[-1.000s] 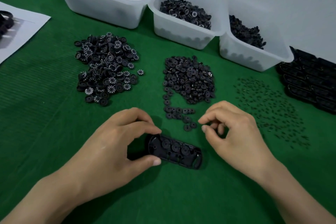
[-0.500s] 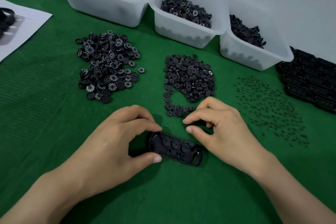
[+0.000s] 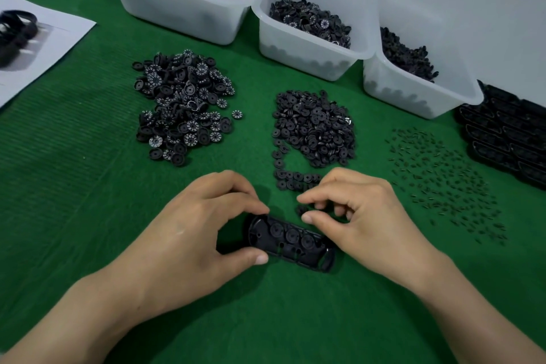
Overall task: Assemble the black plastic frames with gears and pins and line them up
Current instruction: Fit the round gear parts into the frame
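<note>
A: Where is the piece?

B: The black oblong plastic frame (image 3: 291, 241) lies flat on the green felt tabletop (image 3: 74, 186), near edge, with three round gears seated in it. The left hand (image 3: 189, 233) pinches the frame's left end, thumb in front and forefinger behind.

A: And the right hand (image 3: 363, 216)?

B: Its fingers (image 3: 313, 196) curl over a small black gear (image 3: 302, 210) just behind the frame. Whether they actually grip it, I cannot tell.

A: Handling?

B: The frame is probably light, stiff and smooth, so hold it by the rim ends. The gears likely slip, so pinch them by the edge.
</note>
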